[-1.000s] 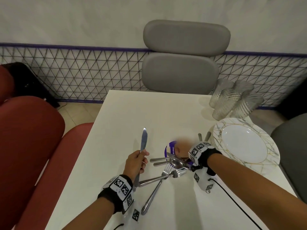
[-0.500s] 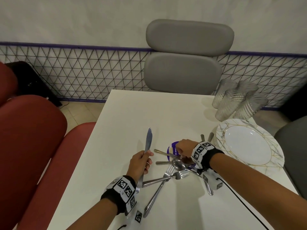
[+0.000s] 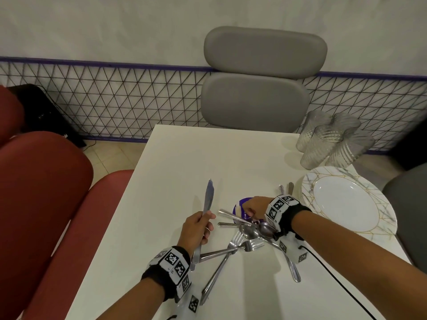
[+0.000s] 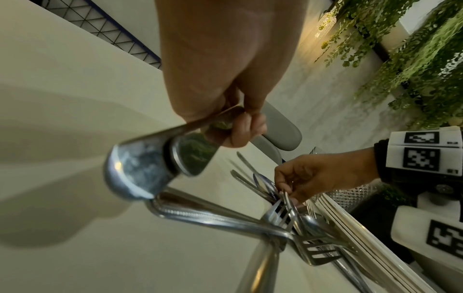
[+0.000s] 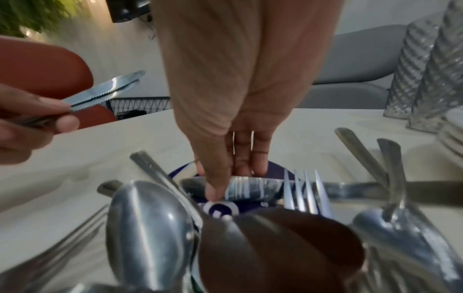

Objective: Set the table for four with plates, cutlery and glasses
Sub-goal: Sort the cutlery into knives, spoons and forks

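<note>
My left hand (image 3: 196, 229) grips two table knives (image 3: 209, 197) by the handles, blades pointing away over the white table (image 3: 184, 158); both blades (image 5: 107, 91) show in the right wrist view. My right hand (image 3: 254, 207) reaches down into the cutlery pile (image 3: 242, 236) of forks, spoons and knives. Its thumb and fingers (image 5: 238, 158) pinch a knife (image 5: 253, 184) lying across a purple disc (image 3: 240, 207). A stack of white, gold-lined plates (image 3: 346, 199) sits at the right edge. Several ribbed glasses (image 3: 330, 142) stand upside down behind them.
A grey chair (image 3: 258, 88) stands at the table's far end and another grey chair (image 3: 406, 215) at the right. Red seats (image 3: 46, 192) line the left side. A wire fence (image 3: 115, 100) runs along the wall behind.
My right hand has settled over the purple disc and closed its fingertips on a knife in the pile; one handle there has shifted. My left hand keeps its knives, almost still.
</note>
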Motion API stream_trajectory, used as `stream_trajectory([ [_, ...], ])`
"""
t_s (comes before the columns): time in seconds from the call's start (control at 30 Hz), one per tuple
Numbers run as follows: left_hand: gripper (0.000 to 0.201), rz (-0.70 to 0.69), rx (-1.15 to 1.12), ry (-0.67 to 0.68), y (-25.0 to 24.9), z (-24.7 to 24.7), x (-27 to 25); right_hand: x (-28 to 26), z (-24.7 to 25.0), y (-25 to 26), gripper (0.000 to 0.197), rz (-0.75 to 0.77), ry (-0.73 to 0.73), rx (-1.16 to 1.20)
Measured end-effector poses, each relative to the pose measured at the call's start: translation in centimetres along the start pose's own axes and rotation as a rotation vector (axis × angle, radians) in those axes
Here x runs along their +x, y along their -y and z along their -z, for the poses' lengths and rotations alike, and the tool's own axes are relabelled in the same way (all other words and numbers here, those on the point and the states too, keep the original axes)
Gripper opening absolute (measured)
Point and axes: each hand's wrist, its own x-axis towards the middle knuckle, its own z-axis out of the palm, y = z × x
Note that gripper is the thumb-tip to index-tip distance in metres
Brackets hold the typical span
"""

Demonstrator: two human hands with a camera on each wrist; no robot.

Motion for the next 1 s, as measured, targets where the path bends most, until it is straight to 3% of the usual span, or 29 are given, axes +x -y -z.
stream_trajectory([
  [0.13,0.019,-0.009,0.022,0.017,-0.1,0.0,0.2,0.2,1.1,0.6,0.033,0.074,-0.104,0.096],
  [0.4,0.018,-0.055,0.062,0.028,-0.4,-0.7,0.0,-0.8,4.1,4.1,0.008,0.189,-0.713,0.307],
  [0.57,0.021,-0.122,0.067,-0.032,-1.0,-1.7,0.0,-2.8,5.4,7.3,0.011,0.207,-1.016,0.567],
  [0.7,0.032,-0.208,0.168,-0.022,-2.0,-2.9,-1.0,-3.6,5.2,9.9,0.017,0.109,-1.008,0.812],
  [0.83,0.022,-0.291,0.254,0.0,-2.1,-2.8,-1.7,-3.4,4.0,10.9,0.016,-0.014,-0.928,0.98],
  [0.9,0.026,-0.338,0.331,-0.041,-1.8,-2.3,-1.2,-3.3,3.4,11.1,0.022,-0.069,-0.91,1.098],
  [1.0,0.036,-0.301,0.384,-0.044,-1.4,-2.0,-1.1,-3.5,2.7,11.3,0.032,-0.114,-0.849,1.312],
])
